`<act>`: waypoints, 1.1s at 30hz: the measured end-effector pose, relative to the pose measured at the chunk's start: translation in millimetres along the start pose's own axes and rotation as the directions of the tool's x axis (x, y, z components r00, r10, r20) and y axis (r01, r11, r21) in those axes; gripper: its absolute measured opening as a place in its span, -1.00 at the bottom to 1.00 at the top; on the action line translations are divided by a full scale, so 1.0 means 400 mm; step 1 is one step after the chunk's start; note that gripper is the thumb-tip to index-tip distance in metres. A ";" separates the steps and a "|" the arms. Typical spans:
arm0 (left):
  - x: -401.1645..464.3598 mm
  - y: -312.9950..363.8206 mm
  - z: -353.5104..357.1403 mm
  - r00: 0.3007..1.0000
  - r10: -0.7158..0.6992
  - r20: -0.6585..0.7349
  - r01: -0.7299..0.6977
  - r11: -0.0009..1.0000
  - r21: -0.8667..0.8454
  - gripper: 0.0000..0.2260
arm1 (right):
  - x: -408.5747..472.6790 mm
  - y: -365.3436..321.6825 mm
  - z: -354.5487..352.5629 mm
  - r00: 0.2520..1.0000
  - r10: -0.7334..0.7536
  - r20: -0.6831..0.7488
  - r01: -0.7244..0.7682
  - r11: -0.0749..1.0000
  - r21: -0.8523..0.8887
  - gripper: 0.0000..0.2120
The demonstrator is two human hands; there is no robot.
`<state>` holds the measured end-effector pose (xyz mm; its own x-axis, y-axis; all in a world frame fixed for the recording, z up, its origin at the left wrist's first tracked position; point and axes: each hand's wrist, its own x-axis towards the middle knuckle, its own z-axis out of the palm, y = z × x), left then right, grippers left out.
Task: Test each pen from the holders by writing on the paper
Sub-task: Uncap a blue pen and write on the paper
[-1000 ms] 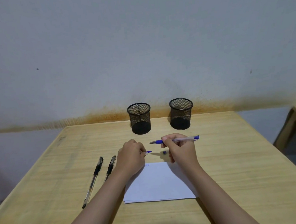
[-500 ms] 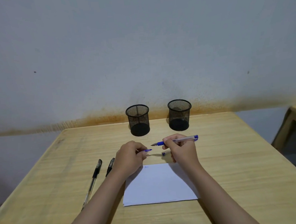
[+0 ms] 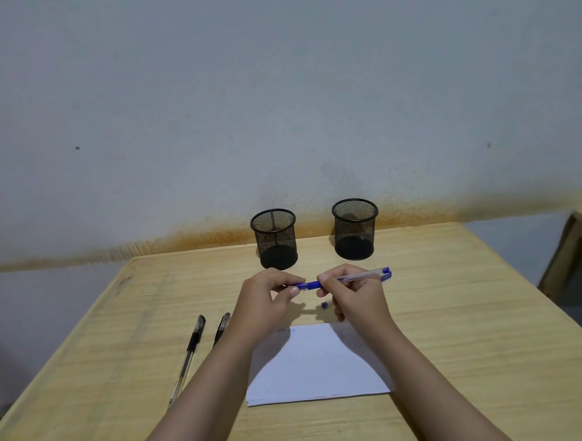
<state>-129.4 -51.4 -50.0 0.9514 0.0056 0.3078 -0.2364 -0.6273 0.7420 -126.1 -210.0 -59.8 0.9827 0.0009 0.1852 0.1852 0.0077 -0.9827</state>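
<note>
- The wooden table stands against a grey wall; neither carries any writing.
- A white paper lies flat on the table just below the two hands, between the forearms. A short blue scribble at its upper left corner is too small to read.
- Two black mesh holders, the left holder and the right holder, stand upright beyond the grip, near the wall, apart from each other. No label can be seen on them.
- The right hand is closed around the blue pen, pinching its barrel near the blue grip section; the pen lies nearly level above the table.
- The left hand pinches the pen's tip end, where the blue cap now sits. A second ago the cap was held apart from the bare tip; the two have since come together.
- Two black pens lie side by side left of the grip, unchanged; any print is unreadable.
- A small blue piece lies on the table under the grip, where it was before.
</note>
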 end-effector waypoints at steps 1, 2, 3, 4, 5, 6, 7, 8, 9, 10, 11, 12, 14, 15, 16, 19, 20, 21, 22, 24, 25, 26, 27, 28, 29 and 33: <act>-0.001 0.006 -0.001 1.000 0.014 0.001 -0.014 1.000 -0.003 -0.84 | -0.003 -0.001 0.001 1.000 -0.013 0.014 0.013 1.000 -0.001 -0.84; -0.002 0.011 -0.002 1.000 0.023 -0.005 -0.023 1.000 -0.008 -0.84 | -0.005 -0.002 0.000 0.999 -0.027 0.027 0.027 1.000 0.010 -0.85; -0.003 0.015 -0.005 1.000 0.027 -0.013 -0.027 1.000 -0.016 -0.84 | -0.008 -0.004 -0.002 0.998 -0.043 0.042 0.041 0.999 0.029 -0.87; -0.002 0.018 -0.010 0.999 0.031 -0.018 -0.032 0.999 -0.029 -0.84 | -0.011 -0.007 -0.005 0.997 -0.057 0.061 0.053 0.997 0.054 -0.90; -0.003 0.020 -0.017 0.999 0.041 -0.019 -0.042 0.998 -0.047 -0.83 | -0.015 -0.011 -0.009 0.994 -0.070 0.085 0.063 0.995 0.082 -0.92; -0.005 0.023 -0.025 0.998 0.057 -0.016 -0.058 0.996 -0.070 -0.82 | -0.020 -0.016 -0.013 0.990 -0.088 0.109 0.076 0.991 0.106 -0.94; -0.008 0.028 -0.033 0.997 0.075 -0.010 -0.076 0.993 -0.093 -0.80 | -0.024 -0.024 -0.017 0.985 -0.112 0.130 0.096 0.988 0.119 -0.95; -0.012 0.033 -0.041 0.996 0.090 -0.002 -0.090 0.989 -0.117 -0.78 | -0.029 -0.033 -0.021 0.979 -0.139 0.148 0.122 0.986 0.117 -0.95; -0.015 0.037 -0.046 0.995 0.098 0.010 -0.095 0.985 -0.143 -0.76 | -0.034 -0.042 -0.024 0.973 -0.164 0.163 0.147 0.983 0.108 -0.96; -0.019 0.041 -0.049 0.994 0.105 0.030 -0.098 0.980 -0.173 -0.75 | -0.039 -0.052 -0.028 0.969 -0.180 0.172 0.163 0.981 0.106 -0.96; -0.024 0.045 -0.050 0.992 0.114 0.057 -0.100 0.973 -0.207 -0.75 | -0.045 -0.061 -0.035 0.966 -0.186 0.180 0.166 0.979 0.119 -0.97; -0.029 0.051 -0.051 0.988 0.125 0.094 -0.099 0.965 -0.242 -0.76 | -0.050 -0.067 -0.047 0.964 -0.180 0.197 0.156 0.979 0.134 -0.97; -0.037 0.062 -0.058 0.971 0.143 0.190 -0.085 0.955 -0.283 -0.79 | -0.063 -0.079 -0.084 0.944 -0.147 0.296 0.113 0.985 0.129 -0.88; -0.039 0.067 -0.061 0.958 0.147 0.245 -0.077 0.959 -0.272 -0.79 | -0.069 -0.084 -0.106 0.918 -0.118 0.378 0.081 0.990 0.112 -0.84; -0.041 0.073 -0.064 0.945 0.143 0.293 -0.070 0.967 -0.246 -0.77 | -0.075 -0.089 -0.127 0.887 -0.072 0.457 0.034 0.995 0.090 -0.80; -0.046 0.083 -0.056 0.920 0.094 0.380 -0.039 0.988 -0.152 -0.74 | -0.081 -0.093 -0.174 0.823 0.114 0.557 -0.119 0.993 -0.028 -0.79; -0.052 0.086 -0.048 0.914 0.074 0.398 -0.027 0.992 -0.123 -0.75 | -0.082 -0.092 -0.180 0.824 0.158 0.544 -0.135 0.987 -0.081 -0.79; -0.060 0.086 -0.037 0.911 0.058 0.408 -0.020 0.995 -0.097 -0.77 | -0.086 -0.090 -0.183 0.832 0.189 0.521 -0.141 0.981 -0.131 -0.78; -0.068 0.086 -0.024 0.910 0.043 0.412 -0.012 0.997 -0.078 -0.79 | -0.091 -0.087 -0.183 0.842 0.212 0.496 -0.144 0.974 -0.173 -0.80; -0.089 0.081 0.002 0.922 0.012 0.387 0.003 0.999 -0.039 -0.80 | -0.106 -0.080 -0.181 0.863 0.251 0.438 -0.151 0.956 -0.251 -0.89; -0.101 0.075 0.015 0.937 0.001 0.349 0.003 1.000 -0.012 -0.78 | -0.112 -0.074 -0.182 0.878 0.267 0.397 -0.150 0.942 -0.301 -0.92; -0.115 0.068 0.029 0.953 -0.008 0.302 0.001 1.000 0.021 -0.75 | -0.118 -0.066 -0.183 0.900 0.274 0.340 -0.146 0.922 -0.358 -0.94; -0.133 0.059 0.042 0.966 -0.009 0.259 -0.007 0.998 0.058 -0.72 | -0.121 -0.055 -0.187 0.927 0.264 0.266 -0.137 0.900 -0.414 -0.97; -0.153 0.048 0.056 0.972 0.000 0.235 -0.021 0.996 0.086 -0.71 | -0.124 -0.044 -0.190 0.954 0.233 0.186 -0.124 0.877 -0.465 -0.96; -0.174 0.036 0.069 0.973 0.021 0.232 -0.046 0.994 0.104 -0.70 | -0.126 -0.032 -0.194 0.975 0.192 0.110 -0.111 0.855 -0.507 -0.93; -0.232 -0.014 0.114 0.946 0.076 0.315 -0.146 0.968 0.206 -0.67 | -0.141 0.012 -0.206 0.996 0.075 -0.052 -0.091 0.803 -0.589 -0.87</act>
<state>-207.3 -83.9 -109.7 0.9442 -0.2880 0.1600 -0.3275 -0.7679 0.5505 -180.5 -292.4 -75.7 0.9926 -0.0504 0.1101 0.0603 -0.5826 -0.8105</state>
